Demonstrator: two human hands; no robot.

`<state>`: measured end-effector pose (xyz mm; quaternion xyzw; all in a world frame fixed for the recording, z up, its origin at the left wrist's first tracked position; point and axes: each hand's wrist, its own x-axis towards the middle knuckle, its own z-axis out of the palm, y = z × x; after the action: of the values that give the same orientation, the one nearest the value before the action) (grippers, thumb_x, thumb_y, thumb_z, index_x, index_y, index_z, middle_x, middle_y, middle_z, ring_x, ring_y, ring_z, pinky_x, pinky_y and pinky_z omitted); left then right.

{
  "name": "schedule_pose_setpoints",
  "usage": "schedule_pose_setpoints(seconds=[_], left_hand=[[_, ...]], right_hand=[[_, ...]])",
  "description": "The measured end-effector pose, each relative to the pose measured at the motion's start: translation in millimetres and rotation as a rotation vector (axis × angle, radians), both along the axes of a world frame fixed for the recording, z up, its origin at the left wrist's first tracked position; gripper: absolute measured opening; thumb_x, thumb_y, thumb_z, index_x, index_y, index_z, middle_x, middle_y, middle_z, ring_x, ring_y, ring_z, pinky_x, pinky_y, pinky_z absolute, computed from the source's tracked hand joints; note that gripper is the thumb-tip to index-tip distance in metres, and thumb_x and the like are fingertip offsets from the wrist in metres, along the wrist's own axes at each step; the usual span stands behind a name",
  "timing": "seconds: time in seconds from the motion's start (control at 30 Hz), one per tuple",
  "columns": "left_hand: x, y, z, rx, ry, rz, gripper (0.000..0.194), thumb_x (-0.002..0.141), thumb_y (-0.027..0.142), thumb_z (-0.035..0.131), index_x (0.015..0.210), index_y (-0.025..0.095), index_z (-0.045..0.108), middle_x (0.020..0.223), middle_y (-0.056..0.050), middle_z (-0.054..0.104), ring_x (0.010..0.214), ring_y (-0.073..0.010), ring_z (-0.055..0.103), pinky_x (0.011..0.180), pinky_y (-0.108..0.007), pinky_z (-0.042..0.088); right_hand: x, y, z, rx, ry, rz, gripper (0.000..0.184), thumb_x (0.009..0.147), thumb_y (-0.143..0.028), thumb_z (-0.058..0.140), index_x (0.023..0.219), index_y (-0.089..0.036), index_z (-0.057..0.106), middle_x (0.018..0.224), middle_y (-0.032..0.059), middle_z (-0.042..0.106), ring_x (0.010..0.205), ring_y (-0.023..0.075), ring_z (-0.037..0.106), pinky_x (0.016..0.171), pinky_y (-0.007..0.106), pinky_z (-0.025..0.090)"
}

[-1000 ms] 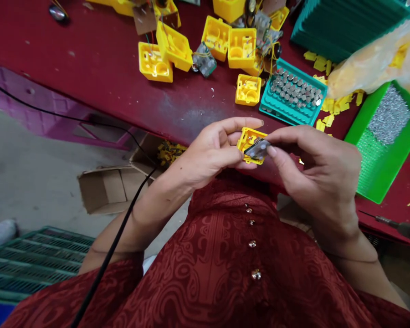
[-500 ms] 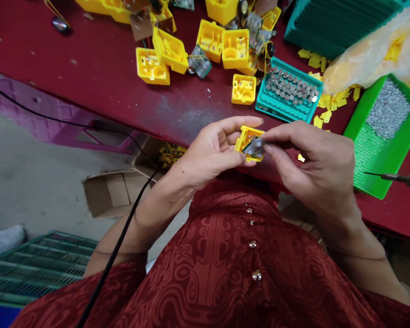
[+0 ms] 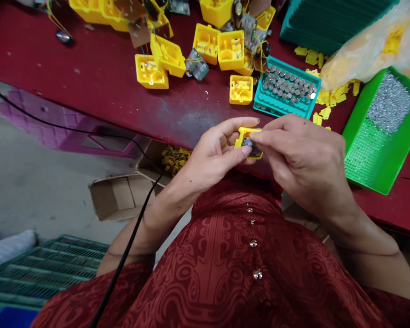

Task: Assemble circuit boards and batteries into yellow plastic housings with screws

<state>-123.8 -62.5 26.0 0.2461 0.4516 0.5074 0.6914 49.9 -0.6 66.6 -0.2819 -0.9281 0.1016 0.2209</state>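
Note:
My left hand (image 3: 216, 152) grips a small yellow plastic housing (image 3: 243, 135) between thumb and fingers, just in front of my chest at the red table's near edge. My right hand (image 3: 302, 157) is closed over the housing's right side, its fingertips pressing a small grey circuit board (image 3: 250, 145) into it. Most of the housing is hidden by my fingers.
On the red table (image 3: 99, 73) lie several more yellow housings (image 3: 240, 89) with wired boards. A teal tray of small metal cells (image 3: 287, 89) sits beyond my hands. A green tray of screws (image 3: 384, 132) stands right. A cardboard box (image 3: 123, 196) and black cable (image 3: 130, 246) lie below left.
My right hand has closed further over the housing, pushing the grey board down into it. The screwdriver seen at the right has dropped almost out of view.

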Motion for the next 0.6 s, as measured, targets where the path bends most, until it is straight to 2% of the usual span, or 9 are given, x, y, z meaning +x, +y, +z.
schedule_pose_setpoints(seconds=[0.1, 0.2, 0.33, 0.5, 0.6], left_hand=[[1.4, 0.2, -4.1, 0.002, -0.012, 0.025, 0.046, 0.083, 0.029, 0.085, 0.125, 0.022, 0.07, 0.113, -0.006, 0.077, 0.11, -0.0244, 0.077, 0.087, -0.032, 0.067], [1.3, 0.6, -7.6, -0.002, -0.019, 0.042, 0.045, 0.083, 0.03, 0.084, 0.126, 0.022, 0.07, 0.113, -0.006, 0.078, 0.106, -0.0235, 0.076, 0.083, -0.032, 0.067], [2.1, 1.1, -10.1, -0.011, -0.036, 0.033, 0.046, 0.084, 0.027, 0.082, 0.128, 0.021, 0.07, 0.112, -0.005, 0.078, 0.097, -0.0196, 0.076, 0.08, -0.029, 0.067], [8.0, 2.7, -12.8, -0.018, -0.009, 0.042, 0.043, 0.085, 0.023, 0.078, 0.126, 0.019, 0.069, 0.109, -0.005, 0.077, 0.092, -0.0163, 0.073, 0.076, -0.026, 0.065], [12.2, 7.5, -16.1, -0.014, 0.022, 0.011, 0.045, 0.084, 0.025, 0.079, 0.128, 0.019, 0.069, 0.109, -0.005, 0.078, 0.094, -0.0174, 0.074, 0.078, -0.027, 0.065]], right_hand=[[0.1, -0.8, -3.9, -0.011, 0.057, -0.052, 0.013, 0.101, -0.016, 0.063, 0.103, -0.021, 0.075, 0.109, 0.0081, 0.071, 0.096, 0.0176, 0.07, 0.08, 0.035, 0.064], [3.5, -1.4, -11.5, -0.064, 0.134, -0.077, 0.018, 0.1, -0.014, 0.067, 0.116, -0.021, 0.073, 0.106, 0.0067, 0.074, 0.1, 0.0164, 0.072, 0.088, 0.034, 0.065], [7.3, -1.4, -25.2, 0.015, 0.264, -0.043, 0.013, 0.098, -0.011, 0.069, 0.106, -0.019, 0.075, 0.099, 0.0049, 0.074, 0.089, 0.0129, 0.07, 0.077, 0.028, 0.063], [5.9, -1.1, -42.3, 0.07, 0.232, -0.067, 0.01, 0.097, -0.012, 0.065, 0.094, -0.019, 0.071, 0.093, 0.004, 0.069, 0.085, 0.0157, 0.064, 0.071, 0.031, 0.057], [12.5, -6.4, -47.1, 0.054, 0.248, -0.114, 0.011, 0.098, -0.014, 0.064, 0.099, -0.022, 0.071, 0.095, 0.0034, 0.069, 0.087, 0.0155, 0.066, 0.074, 0.031, 0.058]])
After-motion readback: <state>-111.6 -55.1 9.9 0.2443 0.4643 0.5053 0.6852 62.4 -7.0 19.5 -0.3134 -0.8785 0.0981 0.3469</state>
